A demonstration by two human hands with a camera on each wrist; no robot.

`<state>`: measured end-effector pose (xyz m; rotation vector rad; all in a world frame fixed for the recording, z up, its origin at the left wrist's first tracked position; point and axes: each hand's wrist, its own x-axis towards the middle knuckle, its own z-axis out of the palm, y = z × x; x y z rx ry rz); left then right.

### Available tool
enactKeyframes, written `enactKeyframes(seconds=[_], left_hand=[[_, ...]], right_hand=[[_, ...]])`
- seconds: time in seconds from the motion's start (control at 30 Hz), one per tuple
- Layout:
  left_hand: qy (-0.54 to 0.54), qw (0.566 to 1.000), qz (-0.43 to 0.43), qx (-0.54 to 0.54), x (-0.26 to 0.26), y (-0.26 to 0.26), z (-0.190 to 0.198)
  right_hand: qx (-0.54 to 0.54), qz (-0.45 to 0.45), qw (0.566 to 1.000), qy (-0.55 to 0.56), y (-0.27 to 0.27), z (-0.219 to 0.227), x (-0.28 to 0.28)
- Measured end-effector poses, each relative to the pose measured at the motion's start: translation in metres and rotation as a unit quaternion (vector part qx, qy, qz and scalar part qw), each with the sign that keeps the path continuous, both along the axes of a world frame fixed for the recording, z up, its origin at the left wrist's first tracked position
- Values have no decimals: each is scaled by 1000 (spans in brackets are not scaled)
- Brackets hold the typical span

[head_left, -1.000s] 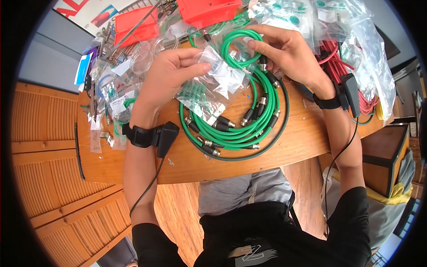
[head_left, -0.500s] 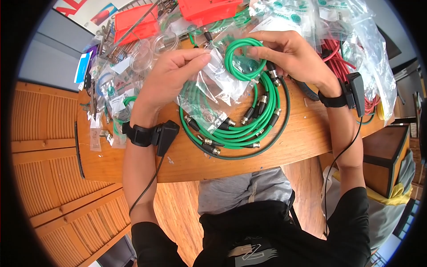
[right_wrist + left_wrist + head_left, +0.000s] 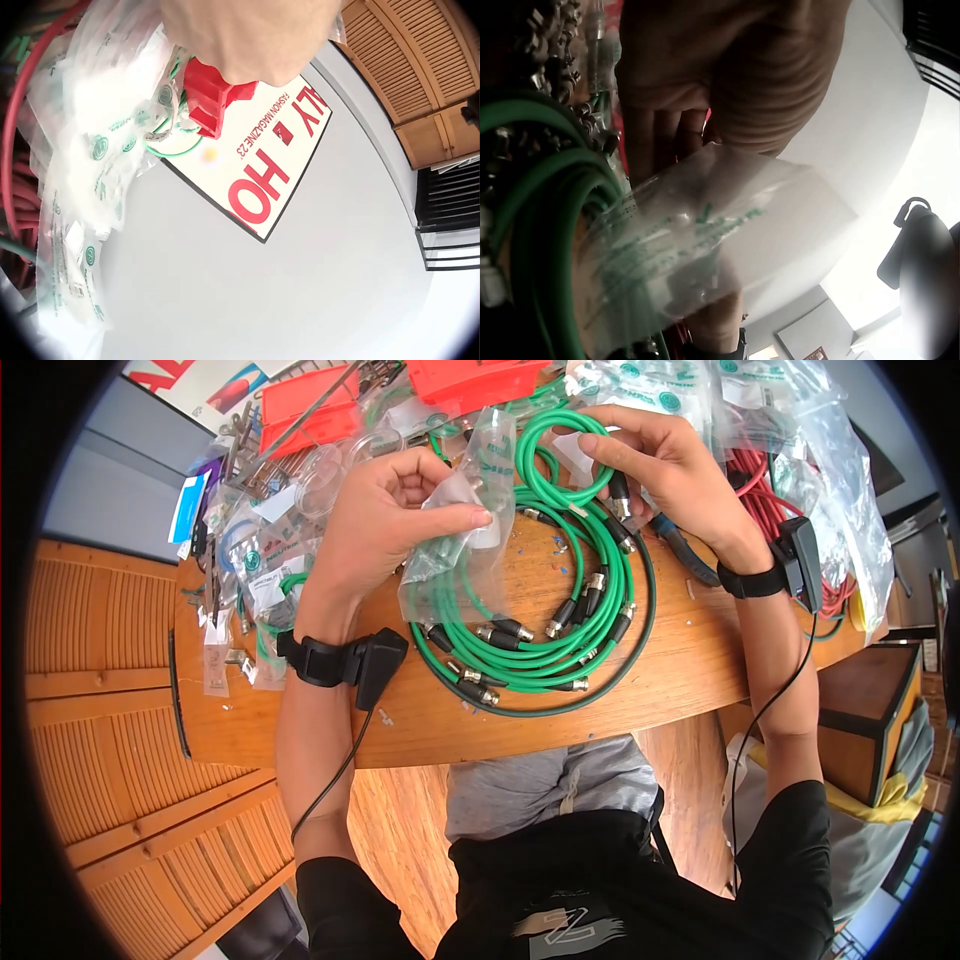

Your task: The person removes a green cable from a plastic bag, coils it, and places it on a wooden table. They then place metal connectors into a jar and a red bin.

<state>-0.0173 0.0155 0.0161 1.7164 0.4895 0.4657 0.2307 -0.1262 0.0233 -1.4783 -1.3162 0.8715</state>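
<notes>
A clear plastic bag with green print [image 3: 465, 550] hangs from my left hand [image 3: 375, 525], which pinches its upper edge between thumb and fingers. In the left wrist view the bag [image 3: 697, 232] spreads below the left hand [image 3: 735, 67]. My right hand [image 3: 670, 470] grips a small coil of green cable [image 3: 533, 478] by its right side, with a black and metal connector [image 3: 620, 495] hanging under the fingers. Below both hands, a larger coil of green cables [image 3: 520, 672] with several connectors lies on the table. The right wrist view shows only part of the right hand [image 3: 251, 34].
Red bins [image 3: 310, 408] and clear bags [image 3: 640, 390] stand or lie along the back. Red cables [image 3: 765, 495] are at the right, near dark-handled pliers [image 3: 685, 550]. Small parts and bags [image 3: 265, 570] crowd the left side of the wooden table [image 3: 300, 735].
The plastic bag has come away from the small green coil and hangs under my left hand. My right hand has moved slightly right with the coil.
</notes>
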Motion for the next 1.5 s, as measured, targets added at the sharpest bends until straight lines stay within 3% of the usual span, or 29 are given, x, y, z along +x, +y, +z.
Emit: enactKeyframes(seconds=[0.1, 0.2, 0.3, 0.5, 0.6, 0.73, 0.83, 0.93, 1.13, 1.4, 1.5], left_hand=[[-31, 1000, 2, 0, 1, 1, -2], [-123, 991, 54, 20, 7, -2, -10], [-124, 983, 118, 66, 8, -13, -2], [-209, 884, 157, 388, 6, -19, 11], [-157, 861, 90, 475, 8, -23, 18], [14, 891, -47, 452, 12, -25, -7], [45, 904, -76, 418, 10, -26, -5], [44, 903, -55, 424, 9, -27, 7], [47, 908, 27, 415, 10, -9, -16], [124, 904, -51, 405, 9, -11, -29], [126, 912, -70, 385, 10, -12, -33]], right_hand=[[13, -6, 1000, 12, -2, 3, -1], [26, 6, 999, 45, -3, 7, 0], [32, -2, 997, 72, -1, 9, 1], [55, 27, 969, 241, -1, 12, 5], [44, 40, 962, 265, -1, 13, 3], [9, 40, 983, 181, 3, 3, 15], [-14, 3, 994, 108, 3, 2, 15], [-30, -6, 999, 41, 1, 5, 15], [-82, 26, 996, -16, -2, 8, 12], [-150, 84, 982, -84, 1, 2, 4], [-163, 90, 981, -47, -1, 3, -6]])
